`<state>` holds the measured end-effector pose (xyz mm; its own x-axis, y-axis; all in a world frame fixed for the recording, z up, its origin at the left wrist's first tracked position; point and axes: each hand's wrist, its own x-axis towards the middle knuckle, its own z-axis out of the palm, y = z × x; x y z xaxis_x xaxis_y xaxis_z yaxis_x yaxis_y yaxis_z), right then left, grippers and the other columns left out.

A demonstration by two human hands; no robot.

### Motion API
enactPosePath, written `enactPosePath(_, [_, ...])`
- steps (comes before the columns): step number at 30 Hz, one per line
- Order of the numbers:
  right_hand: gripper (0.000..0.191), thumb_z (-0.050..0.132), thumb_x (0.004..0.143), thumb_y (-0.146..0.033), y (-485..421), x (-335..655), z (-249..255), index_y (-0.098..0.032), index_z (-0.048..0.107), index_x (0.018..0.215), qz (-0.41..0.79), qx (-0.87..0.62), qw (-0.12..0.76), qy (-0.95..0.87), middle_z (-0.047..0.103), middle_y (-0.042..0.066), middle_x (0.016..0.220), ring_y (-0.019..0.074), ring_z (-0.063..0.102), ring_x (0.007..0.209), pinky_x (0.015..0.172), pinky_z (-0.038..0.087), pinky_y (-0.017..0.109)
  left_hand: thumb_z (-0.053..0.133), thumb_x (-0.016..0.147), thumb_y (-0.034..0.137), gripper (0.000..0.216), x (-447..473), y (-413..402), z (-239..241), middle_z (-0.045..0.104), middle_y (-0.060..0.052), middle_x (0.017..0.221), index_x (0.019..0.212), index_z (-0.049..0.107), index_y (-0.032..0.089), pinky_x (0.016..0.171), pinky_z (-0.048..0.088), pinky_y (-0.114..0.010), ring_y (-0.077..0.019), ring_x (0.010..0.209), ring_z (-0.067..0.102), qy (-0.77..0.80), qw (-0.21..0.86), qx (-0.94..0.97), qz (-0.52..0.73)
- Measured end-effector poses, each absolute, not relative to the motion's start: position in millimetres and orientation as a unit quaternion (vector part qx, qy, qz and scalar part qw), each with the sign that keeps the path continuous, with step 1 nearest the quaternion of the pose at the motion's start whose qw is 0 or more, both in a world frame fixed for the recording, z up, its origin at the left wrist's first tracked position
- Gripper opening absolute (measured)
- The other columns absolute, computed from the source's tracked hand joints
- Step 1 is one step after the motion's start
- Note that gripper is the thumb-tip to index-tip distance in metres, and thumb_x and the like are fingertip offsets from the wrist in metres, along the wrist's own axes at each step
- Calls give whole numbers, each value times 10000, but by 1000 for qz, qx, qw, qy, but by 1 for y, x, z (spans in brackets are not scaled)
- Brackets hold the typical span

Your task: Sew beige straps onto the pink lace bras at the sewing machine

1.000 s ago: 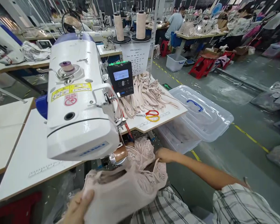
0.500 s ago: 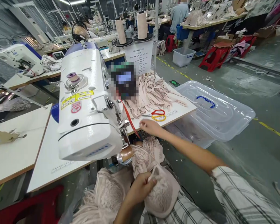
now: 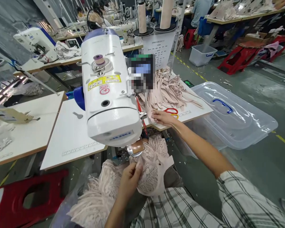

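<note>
My left hand [image 3: 130, 180] grips the edge of a beige lace bra [image 3: 150, 180] between thumb and fingers, over my lap just below the sewing machine [image 3: 110, 107]. More beige lace bras [image 3: 109, 177] hang in a bunch to its left. My right hand [image 3: 163, 118] is at the table's front edge, fingertips pinched on the end of a beige strap [image 3: 150, 110]. That strap runs down from a heap of straps [image 3: 172, 90] behind. Scissors with red and yellow handles [image 3: 172, 110] lie partly hidden behind my right hand.
A clear plastic bin with a lid [image 3: 237, 117] stands right of the table [image 3: 194, 117]. Two thread cones [image 3: 142, 19] stand behind the machine. A red stool [image 3: 49, 186] is at lower left. Other machines and a person [image 3: 201, 12] are farther back.
My right hand has moved to the strap ends and closed there. My left hand has shifted the bra towards the machine, turning its lace side up. The view has swung left.
</note>
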<state>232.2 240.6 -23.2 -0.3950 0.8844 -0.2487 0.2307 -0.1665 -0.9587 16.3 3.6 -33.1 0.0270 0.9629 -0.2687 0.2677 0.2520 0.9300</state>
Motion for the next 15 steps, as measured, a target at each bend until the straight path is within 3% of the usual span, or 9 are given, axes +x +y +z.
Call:
enactPosePath(5, [393,770,748,-434,191,238,-32,-223,437,743,720,-392,273,-504,434,-86,597,39,432,445,403,392,121,484,853,725,582,13,10,-27,326,52,567,607,425,201,497,265,-230,-107,541,302,601,494,516,358])
enactPosePath(8, [489,853,602,-497,143,234,-33,-199,488,731,784,-334,231,-470,509,-76,612,25,446,426,394,394,132,503,875,659,523,10,11,-25,362,55,553,637,472,194,483,271,-220,-103,519,326,591,504,516,362])
enactPosePath(15, [360,768,789,-480,76,225,-21,-152,680,906,787,-308,220,-488,606,-22,649,84,549,537,520,449,211,499,925,493,417,1,10,-14,441,40,549,678,574,166,480,298,-209,-99,501,391,563,506,551,352])
